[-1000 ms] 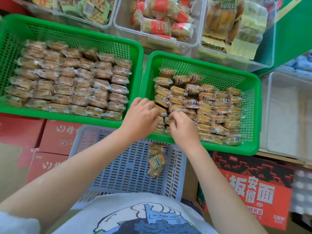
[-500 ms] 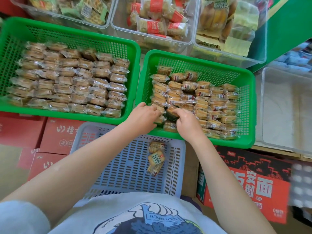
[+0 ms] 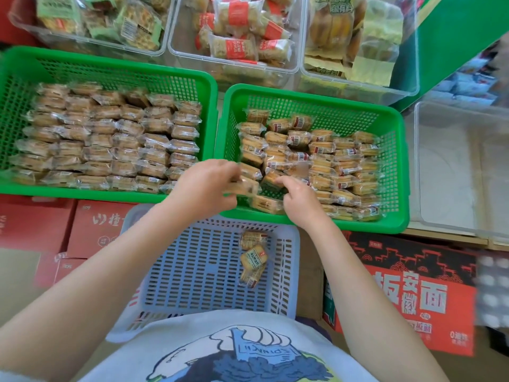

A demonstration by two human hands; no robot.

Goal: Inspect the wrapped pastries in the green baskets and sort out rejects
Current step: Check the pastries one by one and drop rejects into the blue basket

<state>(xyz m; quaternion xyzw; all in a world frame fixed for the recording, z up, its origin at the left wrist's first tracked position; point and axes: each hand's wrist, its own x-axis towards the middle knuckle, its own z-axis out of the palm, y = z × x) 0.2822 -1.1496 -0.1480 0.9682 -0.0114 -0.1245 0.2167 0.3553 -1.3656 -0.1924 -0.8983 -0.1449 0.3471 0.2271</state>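
The left hand reaches over the near-left corner of the right green basket, its fingers curled round a wrapped pastry that is blurred. The right hand lies just beside it at the basket's near edge, fingers bent down among the packets; whether it grips one cannot be told. The wrapped pastries in this basket lie in loose rows, filling its near and middle part. The left green basket, touching the other along its side, holds tidy rows of pastries. Nearer, below the hands, a pale blue basket holds three packets close together toward its right side. Clear bins of other snacks stand at the far side, and red cartons lie to the near right.
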